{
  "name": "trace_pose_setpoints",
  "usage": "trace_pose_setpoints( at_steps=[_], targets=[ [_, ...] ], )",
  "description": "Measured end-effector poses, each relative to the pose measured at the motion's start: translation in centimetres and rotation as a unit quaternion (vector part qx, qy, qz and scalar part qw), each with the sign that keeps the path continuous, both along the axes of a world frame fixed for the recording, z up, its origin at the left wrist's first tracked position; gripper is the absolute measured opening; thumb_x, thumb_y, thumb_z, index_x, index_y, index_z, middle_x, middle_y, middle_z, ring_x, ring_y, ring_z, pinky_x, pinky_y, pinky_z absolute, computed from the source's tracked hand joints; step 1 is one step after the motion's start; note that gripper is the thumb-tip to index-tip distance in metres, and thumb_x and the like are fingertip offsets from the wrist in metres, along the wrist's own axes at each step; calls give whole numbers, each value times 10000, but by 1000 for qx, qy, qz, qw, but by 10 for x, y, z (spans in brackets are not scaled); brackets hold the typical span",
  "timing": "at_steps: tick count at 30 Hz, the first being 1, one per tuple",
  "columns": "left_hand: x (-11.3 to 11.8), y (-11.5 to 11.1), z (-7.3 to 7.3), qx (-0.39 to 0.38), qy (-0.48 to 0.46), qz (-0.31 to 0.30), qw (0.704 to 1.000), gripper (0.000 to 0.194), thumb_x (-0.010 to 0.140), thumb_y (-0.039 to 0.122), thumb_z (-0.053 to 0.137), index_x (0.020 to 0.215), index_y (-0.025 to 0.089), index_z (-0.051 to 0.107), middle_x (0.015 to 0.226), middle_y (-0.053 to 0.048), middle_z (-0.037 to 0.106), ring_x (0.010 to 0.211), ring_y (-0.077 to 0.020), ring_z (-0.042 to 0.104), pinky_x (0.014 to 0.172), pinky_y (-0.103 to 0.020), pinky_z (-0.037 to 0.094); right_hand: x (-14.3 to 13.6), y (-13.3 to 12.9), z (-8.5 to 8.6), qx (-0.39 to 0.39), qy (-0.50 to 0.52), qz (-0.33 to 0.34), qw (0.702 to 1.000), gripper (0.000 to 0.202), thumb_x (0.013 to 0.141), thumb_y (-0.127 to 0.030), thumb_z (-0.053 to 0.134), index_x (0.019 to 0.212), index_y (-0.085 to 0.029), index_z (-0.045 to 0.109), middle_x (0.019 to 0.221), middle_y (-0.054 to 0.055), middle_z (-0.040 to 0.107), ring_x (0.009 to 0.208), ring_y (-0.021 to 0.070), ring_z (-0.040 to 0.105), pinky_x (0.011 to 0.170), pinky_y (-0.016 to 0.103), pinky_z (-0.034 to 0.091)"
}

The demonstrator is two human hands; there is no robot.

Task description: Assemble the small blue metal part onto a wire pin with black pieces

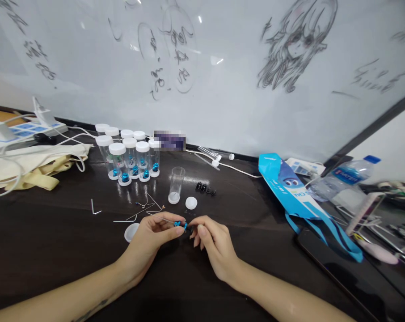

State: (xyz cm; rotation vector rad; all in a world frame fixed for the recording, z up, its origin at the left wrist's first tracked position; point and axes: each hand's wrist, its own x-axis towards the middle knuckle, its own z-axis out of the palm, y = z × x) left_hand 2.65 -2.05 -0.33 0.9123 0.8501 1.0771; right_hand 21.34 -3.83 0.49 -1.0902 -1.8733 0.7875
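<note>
Between the thumb and fingers of my left hand (155, 232) is a small shiny blue metal part (177, 223), with a thin wire running back from it over the hand. My right hand (214, 241) has its fingers closed at the other end of this part, on a small black piece (189, 228) mostly covered by the fingertips. Just beyond the hands stand an open clear tube (177, 183) and a white cap (191, 203). Several small black rings (205, 188) lie in a row to their right. Another white lid (131, 232) rests beside my left wrist.
Several capped tubes (124, 163) holding blue parts stand at the back left. Hex keys (93, 208) and thin wires (145, 205) lie left of centre. On the right are a blue bag (283, 183), a water bottle (350, 174) and a dark tablet-like slab (336, 273). A whiteboard (216, 107) closes off the back.
</note>
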Motion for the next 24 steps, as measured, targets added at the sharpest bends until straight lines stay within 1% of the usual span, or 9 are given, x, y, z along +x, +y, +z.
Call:
trace_pose_setpoints(
  at_steps=[3, 8, 13, 18, 24],
  targets=[
    [0, 0, 0, 3, 3, 6, 1000, 183, 666, 236, 831, 840, 219, 777, 742, -10, 740, 740, -165, 637, 735, -268, 472, 0, 0, 0, 11, 7, -7, 1000, 288, 1028, -337, 352, 1060, -184, 594, 725, 12, 619, 595, 128, 593, 597, 244, 476],
    [0, 1, -1, 8, -3, 2, 1000, 177, 667, 233, 831, 835, 220, 775, 750, -10, 746, 752, -167, 646, 746, -267, 473, 0, -2, 2, 25, -16, 10, 1000, 293, 1026, -327, 353, 1008, -185, 609, 726, 17, 615, 633, 138, 601, 612, 250, 471],
    [0, 1, 0, 3, -5, -2, 1000, 165, 679, 222, 828, 835, 230, 775, 739, 6, 744, 741, -147, 634, 735, -242, 463, 1, -2, 1, 36, -13, 2, 999, 278, 1027, -320, 348, 1085, -187, 586, 695, 7, 608, 632, 142, 607, 623, 256, 473],
    [0, 0, 0, -1, -3, -1, 1000, 172, 672, 230, 832, 835, 230, 777, 747, 2, 748, 747, -149, 635, 737, -239, 462, 1, -2, 0, 32, -21, -2, 999, 309, 1030, -333, 337, 1033, -189, 610, 691, 13, 609, 645, 148, 615, 618, 255, 474],
    [1, 1, -1, -4, -12, -4, 1000, 165, 673, 219, 834, 828, 235, 777, 743, 13, 744, 739, -128, 624, 732, -218, 457, 2, -2, -2, 41, -19, -15, 999, 290, 1026, -340, 343, 1080, -194, 588, 668, 1, 596, 624, 151, 609, 635, 267, 466]
  ],
)
